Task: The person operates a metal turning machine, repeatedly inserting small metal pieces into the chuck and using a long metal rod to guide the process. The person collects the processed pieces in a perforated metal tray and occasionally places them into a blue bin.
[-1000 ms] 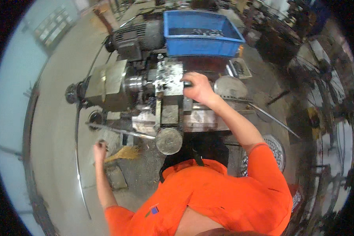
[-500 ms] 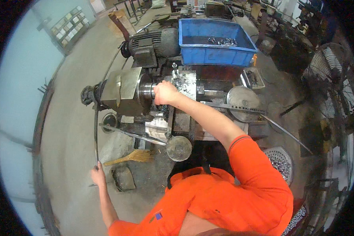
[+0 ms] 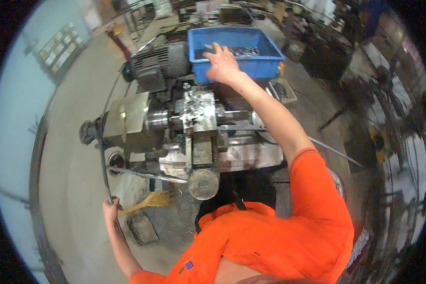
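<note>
Low on the left, my left hand [image 3: 110, 209] is wrapped round the lower end of a long dark lever [image 3: 104, 161]. That lever rises to the left end of a small lathe with a metal headstock cover [image 3: 128, 113]. My right hand [image 3: 221, 64] is over the near wall of a blue plastic bin [image 3: 201, 71], fingers spread, with blur around the fingertips. Small shiny metal parts [image 3: 247, 50] lie inside the bin. Below that arm, the lathe's round spindle [image 3: 157, 119] faces a tool block [image 3: 201, 109] strewn with metal chips.
An electric motor [image 3: 158, 61] stands behind the headstock. A round metal weight [image 3: 203, 184] and a slanting bar [image 3: 149, 175] are in front of the machine. A straw broom [image 3: 151, 201] and dustpan [image 3: 143, 229] lie on the floor. Another rod [image 3: 338, 152] juts out at the right.
My right hand has moved from the spindle up and away to the blue bin, and its fingers have spread. The left hand keeps its grip on the lever. The whole view has shifted slightly.
</note>
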Action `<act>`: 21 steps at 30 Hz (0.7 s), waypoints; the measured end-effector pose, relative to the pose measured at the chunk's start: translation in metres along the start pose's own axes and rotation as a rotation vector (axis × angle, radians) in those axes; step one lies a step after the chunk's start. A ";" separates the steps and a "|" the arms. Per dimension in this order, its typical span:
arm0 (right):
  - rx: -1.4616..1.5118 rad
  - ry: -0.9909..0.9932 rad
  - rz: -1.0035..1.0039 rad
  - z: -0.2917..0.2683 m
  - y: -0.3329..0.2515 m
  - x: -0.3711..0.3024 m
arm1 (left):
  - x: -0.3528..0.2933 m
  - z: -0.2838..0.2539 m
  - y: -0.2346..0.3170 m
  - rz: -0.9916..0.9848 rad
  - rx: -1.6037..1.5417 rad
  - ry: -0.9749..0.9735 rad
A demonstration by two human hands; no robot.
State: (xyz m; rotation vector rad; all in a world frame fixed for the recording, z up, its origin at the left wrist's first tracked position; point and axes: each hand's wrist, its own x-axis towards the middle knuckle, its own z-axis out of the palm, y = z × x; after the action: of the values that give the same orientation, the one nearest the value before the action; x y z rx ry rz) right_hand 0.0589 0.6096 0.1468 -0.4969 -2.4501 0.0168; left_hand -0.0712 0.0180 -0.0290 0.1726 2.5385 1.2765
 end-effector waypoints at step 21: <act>-0.306 -0.846 0.985 -0.111 0.216 -0.523 | 0.010 0.002 -0.016 -0.110 -0.162 0.038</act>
State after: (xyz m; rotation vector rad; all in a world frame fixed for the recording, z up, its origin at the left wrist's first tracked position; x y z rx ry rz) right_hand 0.5812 0.6131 -0.0977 -2.1373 -2.6716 0.3158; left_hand -0.0801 0.0125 -0.0453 -0.0258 2.4238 1.4463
